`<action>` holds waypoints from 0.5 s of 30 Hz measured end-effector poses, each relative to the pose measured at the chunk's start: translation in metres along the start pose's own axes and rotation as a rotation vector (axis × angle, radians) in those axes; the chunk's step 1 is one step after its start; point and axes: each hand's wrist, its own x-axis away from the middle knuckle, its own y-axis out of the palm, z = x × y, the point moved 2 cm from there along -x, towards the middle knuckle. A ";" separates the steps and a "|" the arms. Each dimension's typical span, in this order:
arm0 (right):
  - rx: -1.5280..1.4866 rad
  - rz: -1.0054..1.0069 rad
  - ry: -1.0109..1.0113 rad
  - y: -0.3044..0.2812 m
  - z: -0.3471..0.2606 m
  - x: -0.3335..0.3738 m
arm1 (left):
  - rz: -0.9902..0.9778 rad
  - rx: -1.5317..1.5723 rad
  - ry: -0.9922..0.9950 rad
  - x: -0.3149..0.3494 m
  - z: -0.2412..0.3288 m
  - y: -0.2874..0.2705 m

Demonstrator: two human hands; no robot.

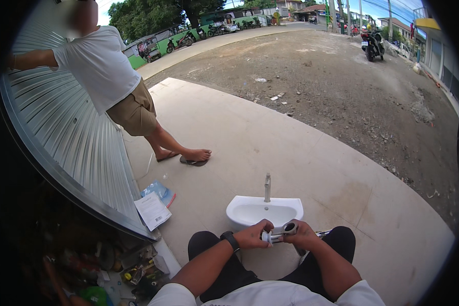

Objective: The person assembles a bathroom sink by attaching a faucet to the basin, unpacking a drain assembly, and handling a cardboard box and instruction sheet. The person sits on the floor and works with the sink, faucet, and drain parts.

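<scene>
Over my lap, both hands are closed on a chrome sink drain pipe [276,238]. My left hand [252,235], with a dark watch on its wrist, grips the end that has a white ring-shaped piece [265,236]. Around the wider, open-mouthed end is my right hand [302,235]. Just beyond them a white washbasin [264,212] rests on the floor, with a metal faucet [268,187] standing upright at its far rim. Part of a shiny metal piece shows beside my right knee, mostly hidden by my arm.
A person in a white shirt [98,69] stands at the left by the corrugated metal shutter [61,117]. Papers [153,210] and a blue plastic bag [160,191] lie near its base. Clutter [137,270] fills the lower left. Beyond the pale concrete slab [229,132] is gravel ground.
</scene>
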 end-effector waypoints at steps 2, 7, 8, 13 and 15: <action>0.046 0.015 0.038 -0.001 0.001 -0.003 | 0.036 -0.019 -0.009 0.000 0.002 -0.002; -0.032 0.061 0.037 -0.003 0.004 -0.008 | 0.064 0.010 -0.076 -0.003 -0.004 -0.006; -0.023 0.070 0.045 -0.004 0.004 -0.009 | 0.058 0.016 -0.078 -0.004 -0.005 -0.006; -0.086 0.038 0.069 -0.004 0.000 -0.008 | 0.100 -0.005 -0.014 -0.005 -0.005 -0.006; -0.104 0.024 0.073 -0.004 -0.002 -0.009 | 0.078 0.060 -0.059 -0.006 -0.007 -0.006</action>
